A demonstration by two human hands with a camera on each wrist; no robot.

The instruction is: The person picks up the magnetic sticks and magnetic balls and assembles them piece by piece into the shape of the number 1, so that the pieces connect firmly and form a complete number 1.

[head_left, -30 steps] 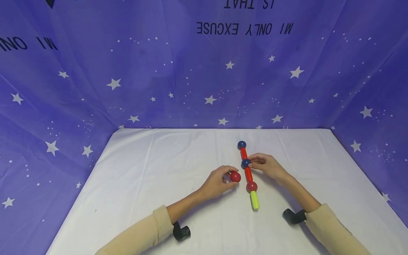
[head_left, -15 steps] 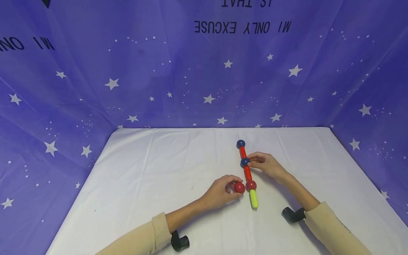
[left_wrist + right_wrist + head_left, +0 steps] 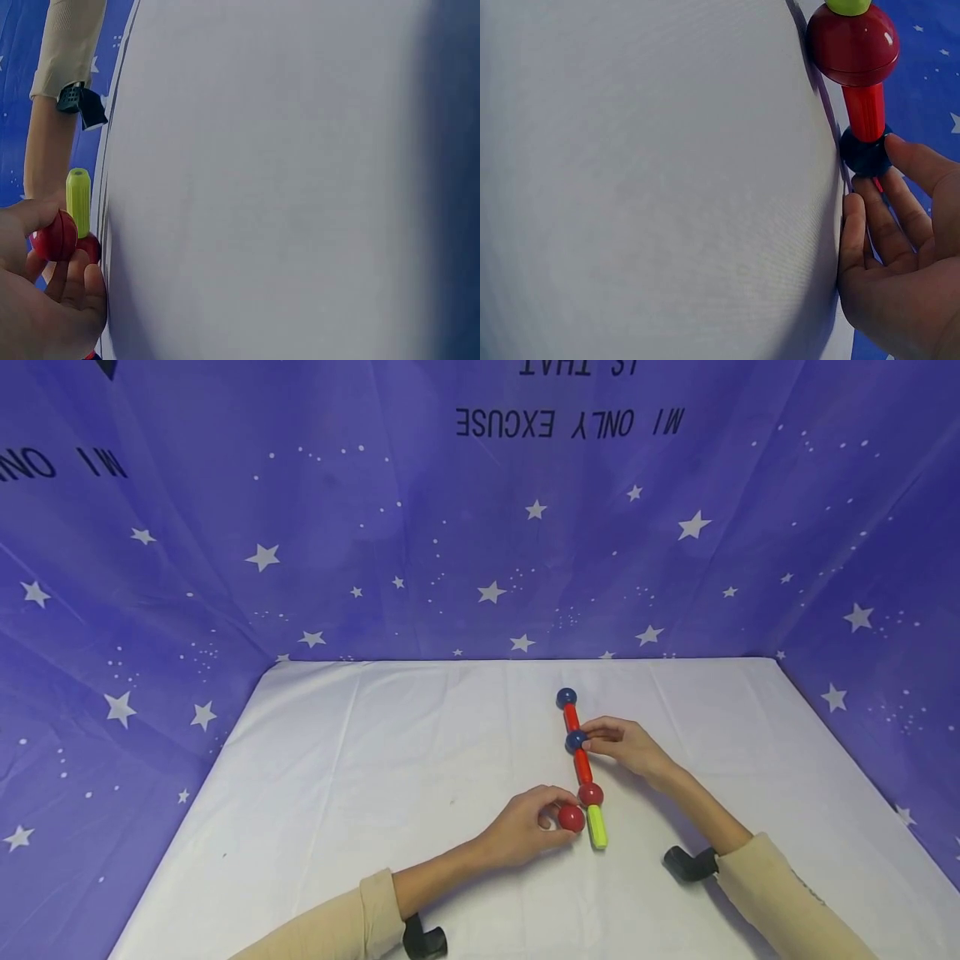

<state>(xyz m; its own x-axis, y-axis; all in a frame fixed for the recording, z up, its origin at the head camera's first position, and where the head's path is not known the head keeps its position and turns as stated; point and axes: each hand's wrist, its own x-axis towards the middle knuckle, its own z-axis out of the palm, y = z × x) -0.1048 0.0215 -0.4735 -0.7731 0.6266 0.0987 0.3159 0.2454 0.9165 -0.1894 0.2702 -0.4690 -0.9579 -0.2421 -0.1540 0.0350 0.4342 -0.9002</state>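
Observation:
A straight chain of balls and rods lies on the white cloth. From its far end run a blue ball (image 3: 566, 697), a red rod (image 3: 572, 717), a second blue ball (image 3: 575, 742), another red rod (image 3: 582, 767), a red ball (image 3: 591, 794) and a yellow-green rod (image 3: 597, 827). My right hand (image 3: 628, 748) pinches the second blue ball between thumb and fingers. Left of the yellow-green rod, my left hand (image 3: 528, 828) holds a loose red ball (image 3: 572, 817) by thumb and fingertips. In the left wrist view this ball (image 3: 55, 236) overlaps the chain's red ball.
A white cloth (image 3: 360, 760) covers the table. Behind and at both sides hangs a purple star-printed curtain (image 3: 420, 527). Black camera mounts (image 3: 690, 864) sit at both wrists, by the beige sleeves (image 3: 787, 893).
My left hand has moved toward me and slightly right with the loose red ball, from beside the red rod to beside the yellow-green rod. My right hand stays on the blue ball.

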